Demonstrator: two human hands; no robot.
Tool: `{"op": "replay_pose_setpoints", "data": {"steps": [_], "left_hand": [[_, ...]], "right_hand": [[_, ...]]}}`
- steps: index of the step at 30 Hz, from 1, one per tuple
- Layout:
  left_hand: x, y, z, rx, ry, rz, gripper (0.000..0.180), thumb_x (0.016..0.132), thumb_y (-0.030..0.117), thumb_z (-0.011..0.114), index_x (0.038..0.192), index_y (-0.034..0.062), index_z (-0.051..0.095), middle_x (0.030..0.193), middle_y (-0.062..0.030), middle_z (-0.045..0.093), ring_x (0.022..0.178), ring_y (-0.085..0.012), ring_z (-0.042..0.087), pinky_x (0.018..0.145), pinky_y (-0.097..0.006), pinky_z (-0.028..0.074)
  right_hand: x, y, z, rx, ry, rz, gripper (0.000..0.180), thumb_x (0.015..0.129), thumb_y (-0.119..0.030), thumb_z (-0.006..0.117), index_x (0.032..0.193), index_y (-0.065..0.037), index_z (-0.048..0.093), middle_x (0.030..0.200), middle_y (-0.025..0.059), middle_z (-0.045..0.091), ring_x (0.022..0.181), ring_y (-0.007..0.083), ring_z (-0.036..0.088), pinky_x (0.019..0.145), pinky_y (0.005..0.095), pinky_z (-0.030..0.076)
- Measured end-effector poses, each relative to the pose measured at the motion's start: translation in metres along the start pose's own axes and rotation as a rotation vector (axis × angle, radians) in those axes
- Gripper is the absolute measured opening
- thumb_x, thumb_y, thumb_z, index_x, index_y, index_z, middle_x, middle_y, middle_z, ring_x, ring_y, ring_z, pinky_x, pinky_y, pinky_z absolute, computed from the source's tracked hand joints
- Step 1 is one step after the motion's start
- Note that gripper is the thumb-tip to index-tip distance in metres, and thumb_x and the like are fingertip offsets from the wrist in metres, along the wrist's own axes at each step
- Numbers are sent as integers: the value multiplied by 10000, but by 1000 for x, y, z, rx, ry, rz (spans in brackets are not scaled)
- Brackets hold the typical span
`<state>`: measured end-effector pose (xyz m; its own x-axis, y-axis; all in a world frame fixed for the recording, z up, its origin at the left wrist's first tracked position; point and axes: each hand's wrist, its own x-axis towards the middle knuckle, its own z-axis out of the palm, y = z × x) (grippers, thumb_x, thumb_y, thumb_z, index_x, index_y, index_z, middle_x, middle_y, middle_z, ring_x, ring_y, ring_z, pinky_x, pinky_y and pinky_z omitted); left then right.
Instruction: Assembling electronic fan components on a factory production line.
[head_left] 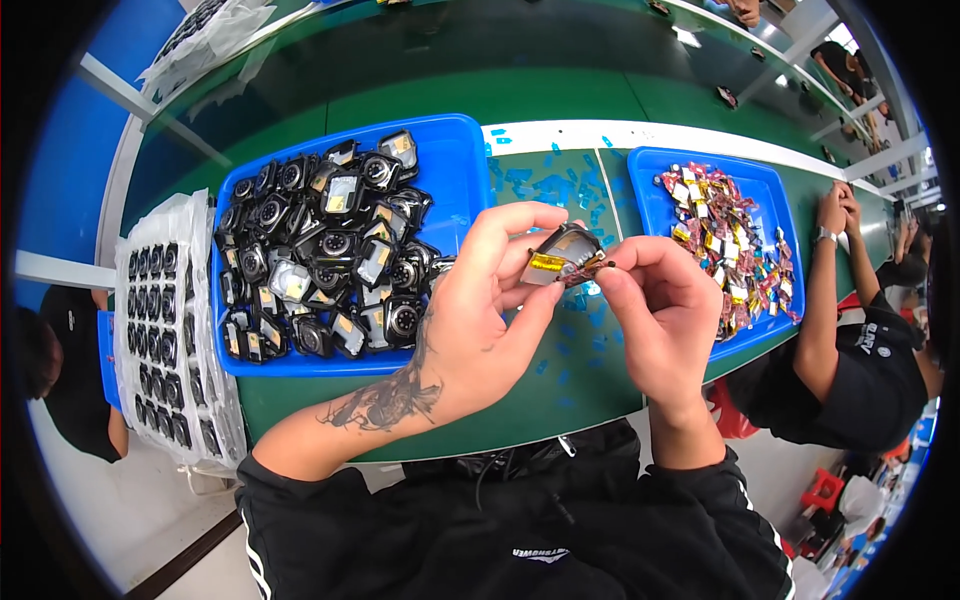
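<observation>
Small black housing (572,248) with yellow-taped part, held above green bench (520,390).
Pinched between both hands: left hand (480,310) fingers curled around it, right hand (660,310) fingertips closed on its right edge.

At the bottom of the frame the person wore a black top with thin white stripes down both pushed-up sleeves and small white lettering on the chest. A dark tattoo (385,400) covered the left forearm at lower centre-left.

Glossy blue plastic trays (455,150) – smooth green table (560,390) – black plastic casing (572,245), shiny yellow tape.
</observation>
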<state>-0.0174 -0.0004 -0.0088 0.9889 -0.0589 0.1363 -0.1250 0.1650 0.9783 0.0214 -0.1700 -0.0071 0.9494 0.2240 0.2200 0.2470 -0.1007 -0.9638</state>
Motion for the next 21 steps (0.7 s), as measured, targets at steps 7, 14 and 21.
{"op": "replay_pose_setpoints", "data": {"steps": [7, 14, 21], "left_hand": [[-1, 2, 4, -5, 18, -12, 489, 888, -130, 549, 1318, 6, 361, 1279, -181, 567, 1159, -196, 588, 968, -309, 496], [1, -5, 5, -123, 145, 3, 432, 875, -112, 592, 1251, -16, 400, 1171, -198, 637, 1066, -180, 635, 920, -291, 520], [4, -2, 3, -83, 155, 21, 408, 868, -115, 588, 1230, -22, 422, 1142, -173, 647, 1043, -160, 634, 903, -276, 515]], "right_hand": [[6, 9, 2, -131, 28, -168, 120, 811, 28, 717, 842, -19, 611, 777, -2, 565, 597, 25, 432, 512, 182, 339], [3, 7, 10, 32, 5, -44, 224, 813, 42, 714, 979, -16, 575, 919, 32, 596, 728, 53, 568, 577, 166, 458], [9, 3, 15, -56, -65, -60, 281, 843, 49, 680, 1087, -9, 554, 978, 37, 617, 831, 58, 609, 613, 174, 499]]}}
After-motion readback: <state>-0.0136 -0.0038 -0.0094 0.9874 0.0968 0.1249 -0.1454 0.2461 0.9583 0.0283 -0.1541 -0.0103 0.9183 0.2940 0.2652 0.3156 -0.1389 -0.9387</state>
